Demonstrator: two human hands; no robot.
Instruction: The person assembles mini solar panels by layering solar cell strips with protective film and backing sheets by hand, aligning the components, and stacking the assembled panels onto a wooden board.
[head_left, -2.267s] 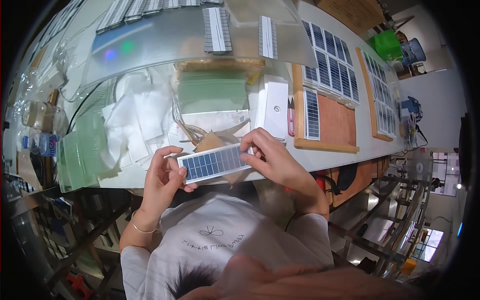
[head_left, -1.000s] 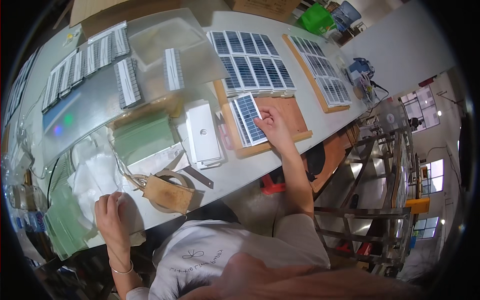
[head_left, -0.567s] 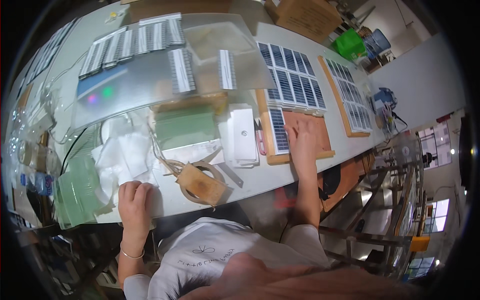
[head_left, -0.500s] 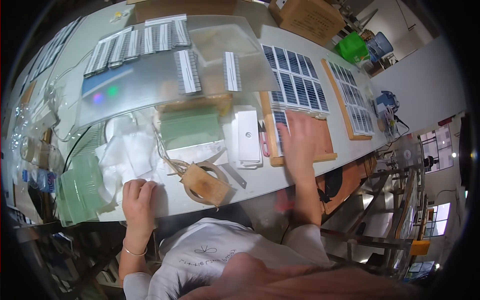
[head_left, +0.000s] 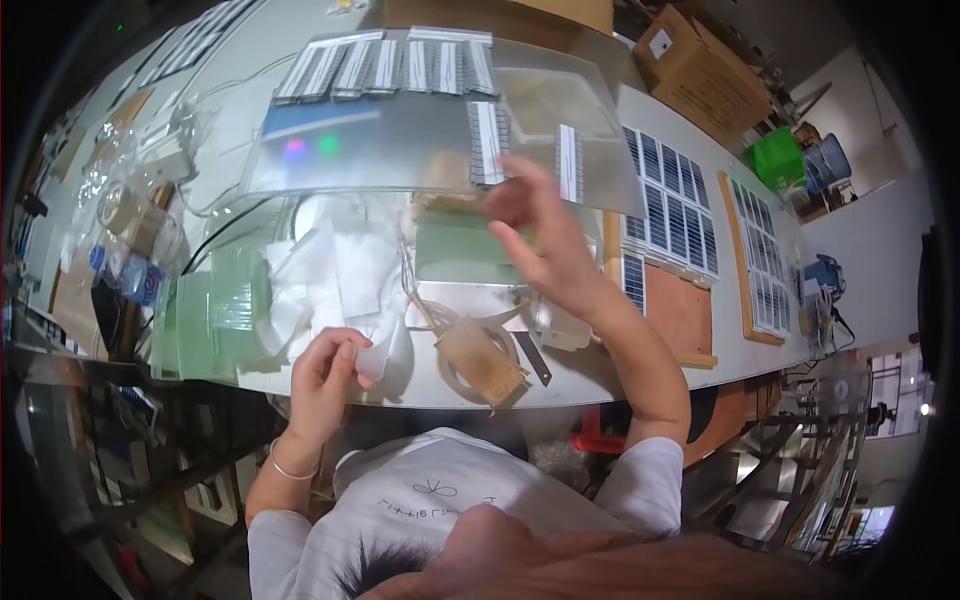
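My left hand (head_left: pixel 325 375) is at the table's front edge, thumb and fingers pinched on a small thin white sheet (head_left: pixel 372 358). Beside it lies a heap of white translucent sheets (head_left: pixel 335 275). My right hand (head_left: pixel 540 235) is raised over the middle of the table, thumb and fingers apart, with nothing visible in it. Its fingertips come close to a striped black-and-white strip bundle (head_left: pixel 487 140) on a raised clear sheet (head_left: pixel 390 150); whether they touch it I cannot tell. A similar bundle (head_left: pixel 570 165) lies to its right.
Small solar panels (head_left: pixel 665 200) fill part of a wooden tray (head_left: pixel 700 360) on the right; another loaded tray (head_left: pixel 738 265) stands beyond. A tan block (head_left: pixel 485 360), tape roll (head_left: pixel 455 385) and metal blade (head_left: pixel 535 358) lie near the front. Green sheets (head_left: pixel 215 320) sit left.
My right hand has left the panel tray and moved left and up to the strip bundles. My left hand has risen slightly and now pinches a thin white sheet. The view has shifted left.
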